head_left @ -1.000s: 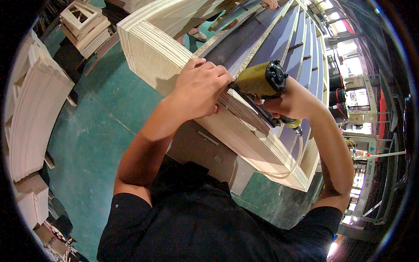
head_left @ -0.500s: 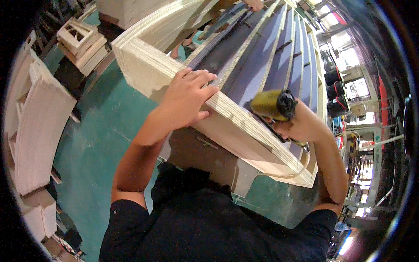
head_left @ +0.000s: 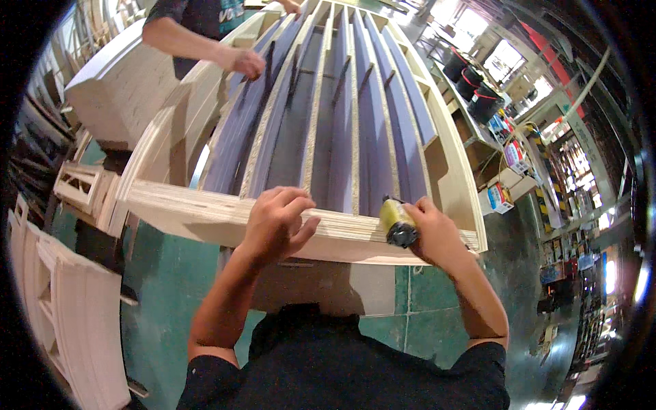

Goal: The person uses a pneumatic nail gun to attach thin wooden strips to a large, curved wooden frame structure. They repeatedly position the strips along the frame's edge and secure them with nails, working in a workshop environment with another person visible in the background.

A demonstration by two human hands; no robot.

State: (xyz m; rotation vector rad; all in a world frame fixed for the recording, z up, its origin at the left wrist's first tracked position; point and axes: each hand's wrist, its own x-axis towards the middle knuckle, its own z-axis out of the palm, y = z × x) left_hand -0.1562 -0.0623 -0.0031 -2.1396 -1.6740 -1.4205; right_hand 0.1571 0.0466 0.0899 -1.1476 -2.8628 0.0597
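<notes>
Yellow power tool (head_left: 396, 220) is held in the right hand (head_left: 433, 234), right of the picture's centre, at the front board of a long wooden case (head_left: 181, 198). The fingers are wrapped around it from the right side. At the centre, the left hand (head_left: 277, 222) is placed by the same board, its fingers loosely bent and the thumb spread wide; whether the board is touched by it cannot be told. Between the hands, a stretch of the board's top edge is left bare, and the case's front right corner is seen just beside the right wrist. Open room is given by the green floor (head_left: 441, 301) at lower right of centre. Only narrow gaps are left between the purple-grey slats (head_left: 369, 160) inside the case. Near the left wall, at upper left, a co-worker's hand (head_left: 246, 63) is held well apart from both hands

The tool's handle is covered by the right hand, and its working tip cannot be made out. The co-worker's body is cut off by the upper border. A yellow barrel and a black, rounded end cap are shown, the cap being tilted toward the lower border
</notes>
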